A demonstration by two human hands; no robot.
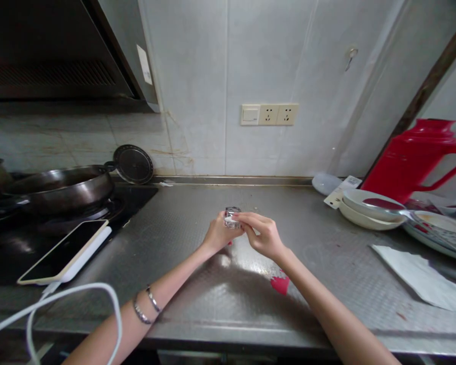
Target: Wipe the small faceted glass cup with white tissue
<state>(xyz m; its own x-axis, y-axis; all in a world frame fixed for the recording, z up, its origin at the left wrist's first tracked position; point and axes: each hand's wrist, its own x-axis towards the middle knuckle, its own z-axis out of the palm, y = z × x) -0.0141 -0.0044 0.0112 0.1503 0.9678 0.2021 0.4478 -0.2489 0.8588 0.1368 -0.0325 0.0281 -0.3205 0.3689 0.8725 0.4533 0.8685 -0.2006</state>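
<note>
Near the middle of the metal counter (190, 223), my left hand (218, 234) grips a small clear glass (232, 211) that is tilted with its mouth toward me. My right hand (264, 235) meets it from the right, its fingers pinched at the glass's opening on something white (231, 219), too small to make out fully. The two hands touch or nearly touch. Below my right hand a torn red piece (280, 284) lies on the counter, and a smaller red bit (230, 243) shows beside my left hand.
On the left are a pan (68, 190) on the stove, a phone (66, 251) with a white cable (79, 288), and a round black disc (133, 164). Stacked bowls (365, 219), a plate, a white tissue (421, 279) and a red thermos (406, 162) stand or lie right.
</note>
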